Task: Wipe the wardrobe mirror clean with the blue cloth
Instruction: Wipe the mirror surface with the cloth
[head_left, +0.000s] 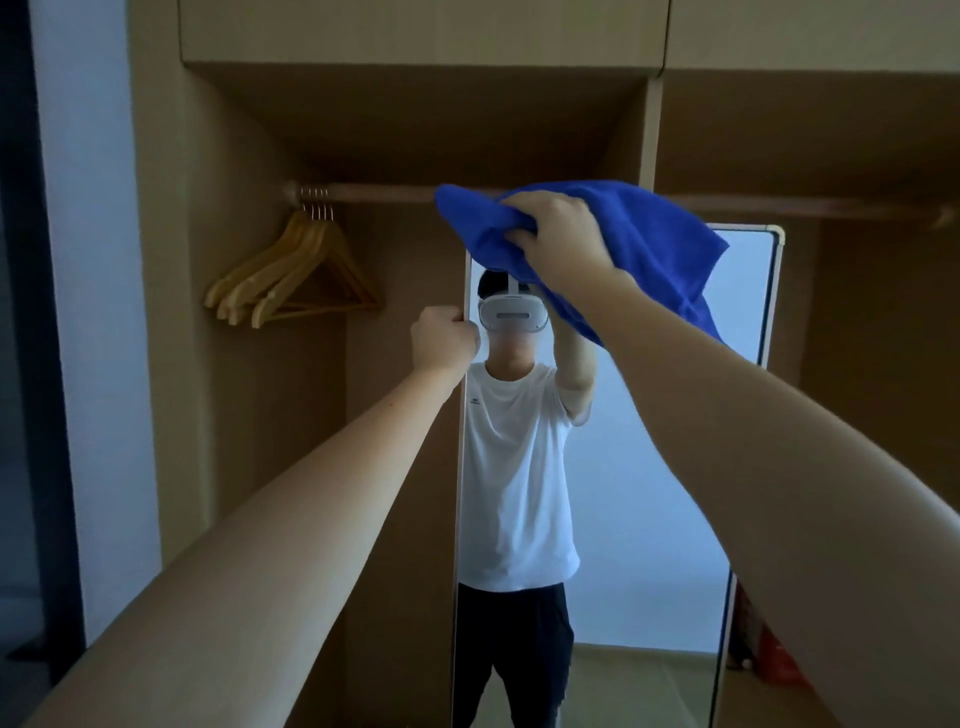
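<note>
A bunch of wooden hangers (291, 270) hangs at the left end of one rail (374, 191) inside the open wardrobe (218, 156). They look like four, but they overlap, so the count is not sure. Next comes the left hand (445, 338). Its fingers curl round the left edge of the one tall mirror (675, 467) and grip it. The mirror stands upright inside the wardrobe, under the rail. In the glass there is one person in a white shirt with a white headset. Up at the top of the mirror is the one blue cloth (644, 244). The right hand (558, 228) pinches a bunched part of the blue cloth, and the rest hangs down over the top of the glass.
</note>
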